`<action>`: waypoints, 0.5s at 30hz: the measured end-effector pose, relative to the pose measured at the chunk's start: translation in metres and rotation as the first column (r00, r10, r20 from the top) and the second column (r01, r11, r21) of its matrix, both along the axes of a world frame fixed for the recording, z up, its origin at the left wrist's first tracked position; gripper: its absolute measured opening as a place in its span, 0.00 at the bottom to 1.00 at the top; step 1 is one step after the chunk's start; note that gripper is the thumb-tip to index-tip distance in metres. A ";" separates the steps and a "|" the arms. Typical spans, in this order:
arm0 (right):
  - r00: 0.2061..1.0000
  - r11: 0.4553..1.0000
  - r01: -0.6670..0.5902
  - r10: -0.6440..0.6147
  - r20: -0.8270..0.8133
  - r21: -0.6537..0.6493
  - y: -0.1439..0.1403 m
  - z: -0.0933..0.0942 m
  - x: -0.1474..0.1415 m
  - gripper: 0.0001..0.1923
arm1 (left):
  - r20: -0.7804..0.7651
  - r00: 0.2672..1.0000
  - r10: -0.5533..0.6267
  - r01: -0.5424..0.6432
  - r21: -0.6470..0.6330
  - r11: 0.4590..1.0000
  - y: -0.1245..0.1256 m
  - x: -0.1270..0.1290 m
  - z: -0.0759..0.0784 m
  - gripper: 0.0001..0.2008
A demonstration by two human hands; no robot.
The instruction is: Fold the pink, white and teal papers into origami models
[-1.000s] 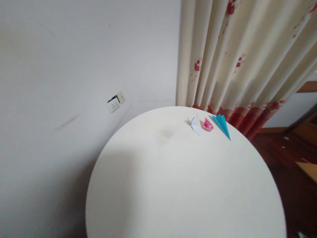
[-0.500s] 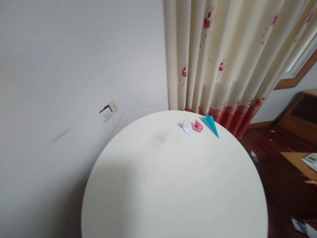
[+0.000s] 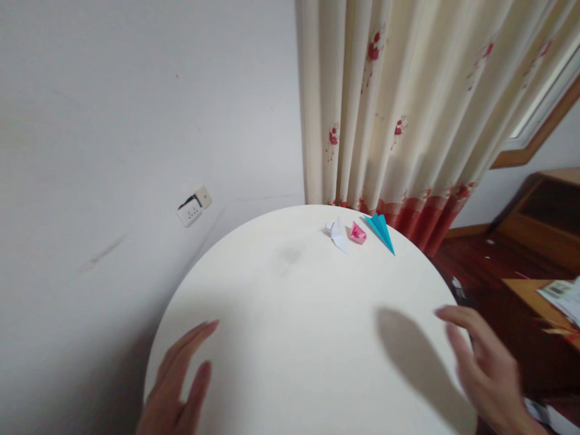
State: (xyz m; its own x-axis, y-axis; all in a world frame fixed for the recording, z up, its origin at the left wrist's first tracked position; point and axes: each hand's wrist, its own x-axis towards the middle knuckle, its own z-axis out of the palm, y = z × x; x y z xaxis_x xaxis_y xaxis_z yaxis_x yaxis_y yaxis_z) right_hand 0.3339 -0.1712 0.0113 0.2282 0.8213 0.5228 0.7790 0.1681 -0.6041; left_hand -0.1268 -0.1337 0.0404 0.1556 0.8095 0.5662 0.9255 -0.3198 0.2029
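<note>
A round white table (image 3: 299,338) fills the middle of the view. Three folded paper shapes lie near its far edge: a white one (image 3: 337,232), a small pink one (image 3: 357,232) and a blue paper plane (image 3: 380,230). My left hand (image 3: 176,386) hovers at the table's near left edge, fingers spread, holding nothing. My right hand (image 3: 487,368) is at the near right edge, fingers apart and empty. Both hands are far from the paper shapes.
A cream curtain with red flowers (image 3: 408,103) hangs behind the table. A wall socket (image 3: 194,206) sits on the white wall at left. Wooden furniture (image 3: 539,217) and a low surface with papers (image 3: 559,296) stand at right over a dark wood floor.
Both my hands have come into view at the table's near edge. The view has shifted slightly, so the paper shapes sit a little further left.
</note>
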 end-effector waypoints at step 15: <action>0.842 0.869 -0.333 0.449 0.299 -0.365 0.214 -0.021 -0.170 0.25 | -0.243 0.946 -0.215 0.099 -0.415 0.904 0.184 0.133 -0.051 0.27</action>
